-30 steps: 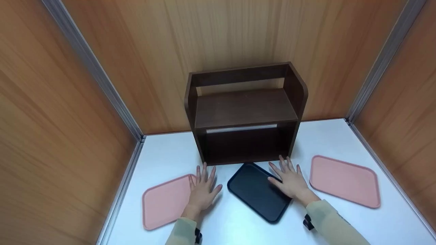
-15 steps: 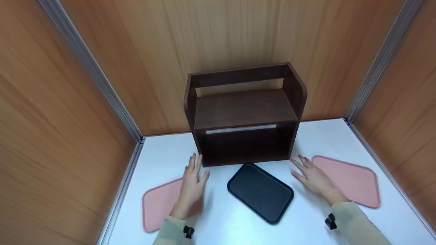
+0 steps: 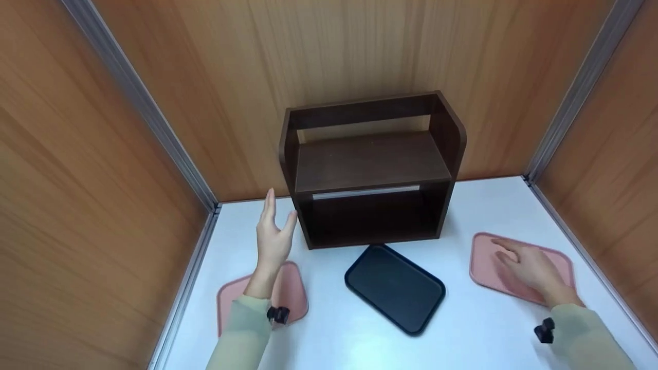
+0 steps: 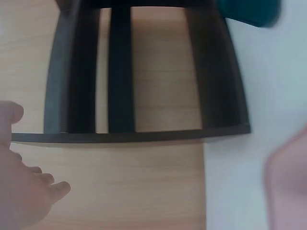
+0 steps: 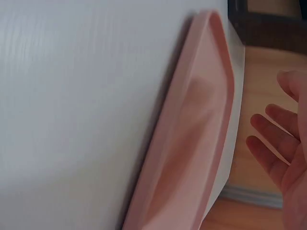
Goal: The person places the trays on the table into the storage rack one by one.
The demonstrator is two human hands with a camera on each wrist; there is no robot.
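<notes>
A dark brown wooden shelf unit (image 3: 371, 169), boxy with two open tiers and rounded side panels, stands at the back of the smooth white surface (image 3: 478, 329), against wood-grain walls. Before it lies a black rectangular tray (image 3: 395, 289) with rounded corners, set askew. Two matte pink trays of the same shape flank it: the left pink tray (image 3: 290, 293) and the right pink tray (image 3: 483, 257). I see my left hand (image 3: 272, 234) raised on edge, fingers straight and together, thumb apart, holding nothing, just beside the shelf's left panel and above the left pink tray. My right hand (image 3: 529, 267) hovers over or rests on the right pink tray, fingers loosely spread; I cannot tell whether it makes contact. My sleeve covers part of the left pink tray.
</notes>
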